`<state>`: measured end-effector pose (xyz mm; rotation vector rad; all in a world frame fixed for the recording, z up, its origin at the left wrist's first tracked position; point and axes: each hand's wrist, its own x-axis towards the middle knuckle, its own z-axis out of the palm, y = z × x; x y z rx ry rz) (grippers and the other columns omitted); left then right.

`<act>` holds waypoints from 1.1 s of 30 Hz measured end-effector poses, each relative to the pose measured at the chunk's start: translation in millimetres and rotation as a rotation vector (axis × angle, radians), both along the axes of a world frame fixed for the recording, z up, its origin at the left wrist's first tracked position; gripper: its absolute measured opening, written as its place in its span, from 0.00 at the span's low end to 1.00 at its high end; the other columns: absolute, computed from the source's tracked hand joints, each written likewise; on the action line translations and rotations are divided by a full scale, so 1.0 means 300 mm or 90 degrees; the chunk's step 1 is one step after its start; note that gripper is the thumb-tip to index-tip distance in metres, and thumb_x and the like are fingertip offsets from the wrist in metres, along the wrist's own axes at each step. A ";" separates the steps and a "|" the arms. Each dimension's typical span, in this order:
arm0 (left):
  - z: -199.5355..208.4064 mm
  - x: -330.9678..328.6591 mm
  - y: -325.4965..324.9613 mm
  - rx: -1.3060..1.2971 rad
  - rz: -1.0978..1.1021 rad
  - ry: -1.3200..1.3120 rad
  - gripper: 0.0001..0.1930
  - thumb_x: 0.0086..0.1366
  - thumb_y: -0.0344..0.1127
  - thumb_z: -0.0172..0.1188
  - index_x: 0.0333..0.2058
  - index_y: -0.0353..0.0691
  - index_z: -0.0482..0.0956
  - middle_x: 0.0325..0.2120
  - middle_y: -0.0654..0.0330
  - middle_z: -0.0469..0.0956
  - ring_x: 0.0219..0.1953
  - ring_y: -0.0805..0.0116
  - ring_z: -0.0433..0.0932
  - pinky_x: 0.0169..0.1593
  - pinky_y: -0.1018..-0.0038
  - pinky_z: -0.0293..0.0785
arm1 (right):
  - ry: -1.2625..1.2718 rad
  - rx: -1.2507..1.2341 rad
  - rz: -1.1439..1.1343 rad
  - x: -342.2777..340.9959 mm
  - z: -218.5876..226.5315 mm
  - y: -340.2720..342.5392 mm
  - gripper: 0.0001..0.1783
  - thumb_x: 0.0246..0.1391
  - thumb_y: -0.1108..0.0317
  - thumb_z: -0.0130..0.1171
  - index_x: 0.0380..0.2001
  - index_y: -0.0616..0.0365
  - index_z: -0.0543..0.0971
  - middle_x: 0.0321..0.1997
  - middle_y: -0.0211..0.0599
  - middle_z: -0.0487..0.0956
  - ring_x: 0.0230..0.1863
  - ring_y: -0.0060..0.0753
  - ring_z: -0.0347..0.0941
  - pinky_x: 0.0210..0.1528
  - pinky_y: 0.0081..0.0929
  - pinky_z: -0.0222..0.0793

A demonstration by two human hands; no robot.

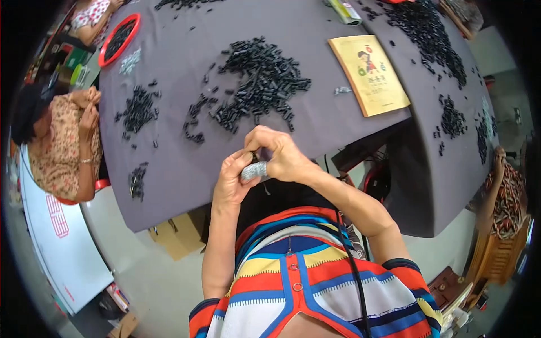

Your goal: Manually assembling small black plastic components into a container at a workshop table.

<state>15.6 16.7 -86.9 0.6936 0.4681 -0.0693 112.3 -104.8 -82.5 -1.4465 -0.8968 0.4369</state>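
My left hand (230,177) and my right hand (280,153) meet just over the table's near edge. Both have their fingers curled and closed, with the fingertips close together. Between them shows a short silvery-grey bundle (255,170), which rests against my left fingers and touches the right hand; its exact kind is unclear. Something small and dark sits at the pinched fingertips, mostly hidden. Just beyond my hands lies a large heap of small black tubular pieces (262,79), with a smaller trail of them (197,115) on its left.
A grey cloth covers the table (174,174). A yellow booklet (372,79) lies at right, beside a small silvery strip (342,90). A red-rimmed basket (120,39) holds black pieces at far left. People sit at the left side (65,141) and right side (504,197). More black heaps (431,42) lie right.
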 end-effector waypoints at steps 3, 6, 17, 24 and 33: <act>-0.016 0.002 0.006 -0.003 -0.053 -0.024 0.08 0.59 0.33 0.57 0.34 0.34 0.74 0.15 0.70 0.67 0.11 0.85 0.58 0.15 0.86 0.54 | -0.034 0.012 -0.018 -0.004 -0.001 -0.023 0.18 0.30 0.73 0.72 0.25 0.57 0.73 0.30 0.31 0.72 0.29 0.26 0.68 0.30 0.23 0.64; -0.006 0.004 0.019 -0.004 -0.086 0.000 0.09 0.59 0.33 0.58 0.34 0.34 0.74 0.15 0.69 0.67 0.11 0.86 0.57 0.15 0.85 0.54 | -0.010 -0.001 -0.013 -0.003 -0.003 -0.028 0.16 0.31 0.74 0.71 0.24 0.58 0.72 0.30 0.33 0.73 0.29 0.27 0.69 0.30 0.24 0.64; 0.009 0.041 -0.003 -0.067 -0.042 -0.002 0.09 0.61 0.37 0.57 0.31 0.35 0.74 0.17 0.69 0.68 0.12 0.85 0.58 0.16 0.85 0.53 | -0.078 -0.050 -0.066 0.024 -0.006 -0.032 0.16 0.34 0.75 0.69 0.28 0.59 0.73 0.33 0.32 0.74 0.29 0.28 0.68 0.32 0.24 0.66; -0.011 0.029 0.014 -0.133 -0.038 -0.025 0.09 0.63 0.37 0.52 0.29 0.37 0.71 0.16 0.69 0.62 0.12 0.83 0.56 0.16 0.84 0.52 | -0.217 -0.115 -0.110 0.020 0.042 -0.100 0.24 0.34 0.76 0.66 0.40 0.60 0.74 0.41 0.41 0.72 0.40 0.43 0.69 0.40 0.31 0.67; -0.001 0.031 0.030 -0.238 -0.052 -0.049 0.13 0.63 0.40 0.44 0.23 0.38 0.65 0.15 0.64 0.60 0.12 0.77 0.54 0.15 0.80 0.50 | -0.445 -0.330 -0.448 0.243 0.005 -0.353 0.14 0.34 0.83 0.55 0.29 0.59 0.76 0.32 0.40 0.72 0.38 0.46 0.67 0.41 0.36 0.64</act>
